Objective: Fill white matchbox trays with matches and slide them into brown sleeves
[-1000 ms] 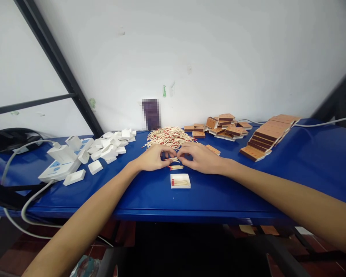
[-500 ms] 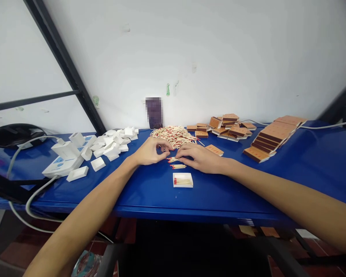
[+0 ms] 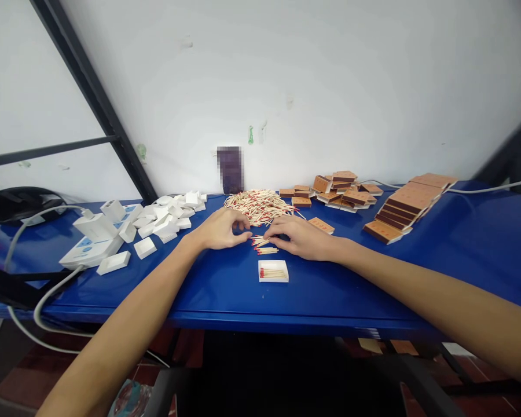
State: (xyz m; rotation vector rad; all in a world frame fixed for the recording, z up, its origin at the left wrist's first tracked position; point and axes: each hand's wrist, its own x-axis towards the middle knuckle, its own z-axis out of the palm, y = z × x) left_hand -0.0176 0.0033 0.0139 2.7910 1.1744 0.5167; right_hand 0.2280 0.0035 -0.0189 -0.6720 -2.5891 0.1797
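My left hand point(image 3: 224, 229) hovers at the near left edge of a big heap of red-tipped matches point(image 3: 260, 205). Its thumb and forefinger are apart, and I see nothing between them. Opposite it, my right hand point(image 3: 298, 237) has thumb and forefinger pinched at the tail ends of a few loose matches point(image 3: 259, 241). Just nearer to me lies a small row of matches point(image 3: 267, 251), heads to the left. Closer still, a white matchbox tray point(image 3: 273, 263) holds several matches along its lower side.
White empty trays point(image 3: 167, 215) are piled at left, beside a white power strip point(image 3: 89, 250) with cables. Brown matchboxes point(image 3: 342, 188) lie heaped behind my right hand, one matchbox point(image 3: 321, 225) near its wrist. A leaning row of matchboxes point(image 3: 412, 200) stands further right on the blue table point(image 3: 351, 301).
My left hand's fingertips have drawn back a little to the left, and the loose matches beside them show more. My right hand stays almost in place. The view has shifted slightly.
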